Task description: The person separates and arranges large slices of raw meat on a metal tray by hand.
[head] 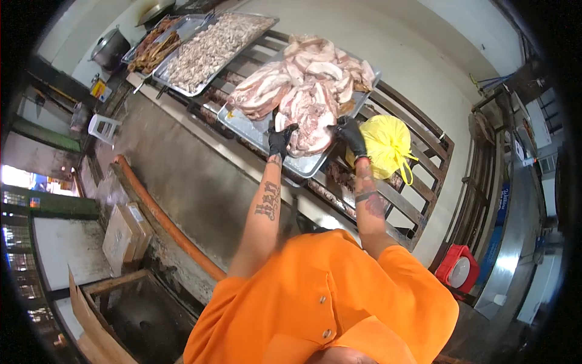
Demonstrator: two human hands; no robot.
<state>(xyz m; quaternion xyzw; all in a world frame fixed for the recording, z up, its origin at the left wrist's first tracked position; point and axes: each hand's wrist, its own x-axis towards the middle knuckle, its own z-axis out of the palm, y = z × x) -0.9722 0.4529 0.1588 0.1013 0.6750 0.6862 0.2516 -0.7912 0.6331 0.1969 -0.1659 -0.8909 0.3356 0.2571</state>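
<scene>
A slab of raw pork (313, 119) lies at the near end of a metal tray (243, 129). My left hand (282, 139), in a black glove, grips its left edge with the thumb on top. On the opposite edge, my black-gloved right hand (350, 134) takes hold of the same slab; its fingertips are partly hidden. Beside it on the left rests a thick piece of raw pork (261, 91). Pale pork strips (325, 63) are heaped across the far part of the tray. A knotted yellow plastic bag (385, 143) sits close to my right wrist.
The tray stands on a slatted rack (427, 166). Farther left are a tray of small chopped pieces (218, 50) and a tray of browned meat (157, 50). An orange pipe (168, 218) runs behind me on the left, near a white plastic stool (102, 127) and cardboard boxes (122, 236).
</scene>
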